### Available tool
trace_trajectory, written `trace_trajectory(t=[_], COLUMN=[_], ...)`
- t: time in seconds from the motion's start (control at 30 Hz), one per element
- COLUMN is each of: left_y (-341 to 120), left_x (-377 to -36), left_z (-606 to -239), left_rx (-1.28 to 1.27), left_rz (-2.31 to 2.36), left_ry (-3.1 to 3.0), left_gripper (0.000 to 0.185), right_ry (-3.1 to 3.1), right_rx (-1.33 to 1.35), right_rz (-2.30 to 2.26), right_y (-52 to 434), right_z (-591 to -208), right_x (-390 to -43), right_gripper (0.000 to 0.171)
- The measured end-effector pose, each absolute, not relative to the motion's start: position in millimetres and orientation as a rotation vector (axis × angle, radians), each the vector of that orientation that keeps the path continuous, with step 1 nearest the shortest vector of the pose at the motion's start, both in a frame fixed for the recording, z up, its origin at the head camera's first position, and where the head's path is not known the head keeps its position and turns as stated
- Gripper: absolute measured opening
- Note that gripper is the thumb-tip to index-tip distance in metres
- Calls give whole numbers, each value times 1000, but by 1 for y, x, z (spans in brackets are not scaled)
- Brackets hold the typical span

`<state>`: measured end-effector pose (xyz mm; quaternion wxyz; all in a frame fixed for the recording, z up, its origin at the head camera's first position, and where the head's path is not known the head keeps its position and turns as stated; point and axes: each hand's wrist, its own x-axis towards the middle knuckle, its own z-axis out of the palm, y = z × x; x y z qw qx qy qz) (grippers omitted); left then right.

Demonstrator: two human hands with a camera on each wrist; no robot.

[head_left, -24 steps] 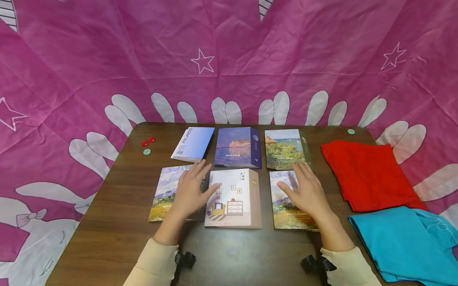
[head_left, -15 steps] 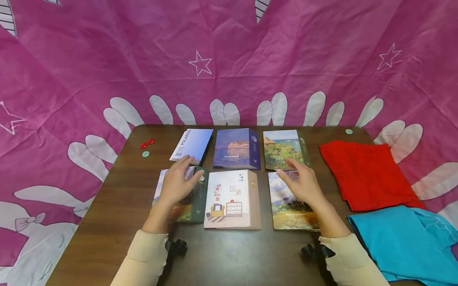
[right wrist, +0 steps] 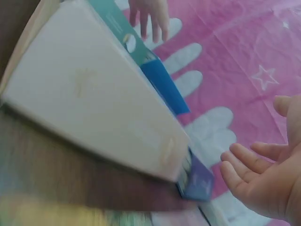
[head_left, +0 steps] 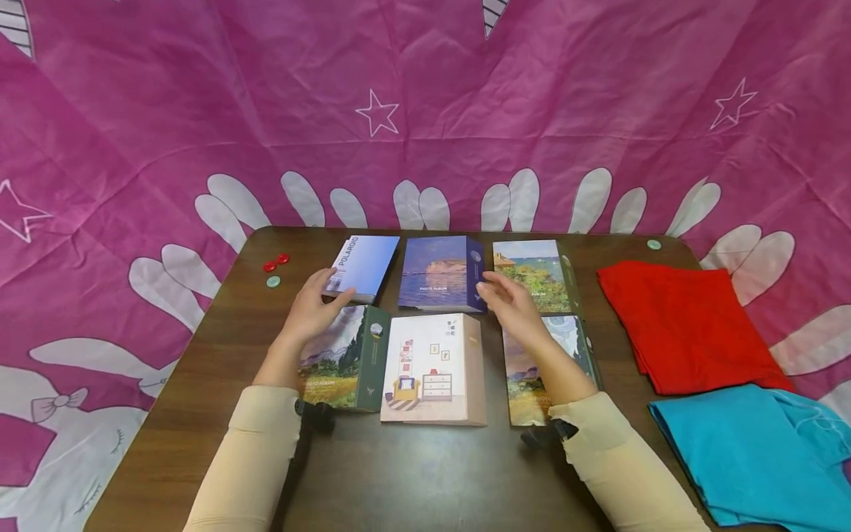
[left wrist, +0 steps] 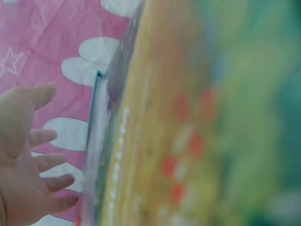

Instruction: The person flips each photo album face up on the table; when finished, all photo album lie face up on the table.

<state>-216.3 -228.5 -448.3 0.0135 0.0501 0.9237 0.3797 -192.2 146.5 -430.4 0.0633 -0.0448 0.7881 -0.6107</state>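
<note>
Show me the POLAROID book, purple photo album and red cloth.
POLAROID book (head_left: 367,264), head view, blue front cover.
Purple photo album (head_left: 436,272), head view, cliff-picture cover.
Red cloth (head_left: 690,326), head view, middle of the fabric.

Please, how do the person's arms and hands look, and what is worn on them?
The left sleeve and right sleeve are plain beige, each with a small black device by its end. The left hand and right hand are bare.

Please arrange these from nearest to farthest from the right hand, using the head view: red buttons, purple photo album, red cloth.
From the right hand:
1. Purple photo album, immediately to its left.
2. Red cloth, to its right.
3. Red buttons, far left.
</note>
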Motion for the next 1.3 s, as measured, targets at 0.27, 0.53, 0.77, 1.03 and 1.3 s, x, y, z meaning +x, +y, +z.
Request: trace_trajectory(t=[0.27,0.53,0.77,1.03,1.3], left_y=[-244,-244,-236,-227,-223], left_x=[-222,-235,-256,-262,-258], left_z=[-440,-423,-442,-457,-461], left_rx=[115,148,112,-40,-63], left_rz=[1064,1047,1160,1297,1294], left_ry=[2785,2795,2762,2708,2700], left_gripper=[84,82,78,73,73], right_ry=[2170,2058,2007,1892,1684], right_rx=[-194,-162,-97,-66,-42], right_rz=[-1857,-1938,-1970,-1896,-1857], right_y=[98,61,25,-4,-20], right_z=[-428,-425,-444,-455,-459], right_x=[-223,-250,-262,-256,-251], right_gripper=[54,55,55,61,82])
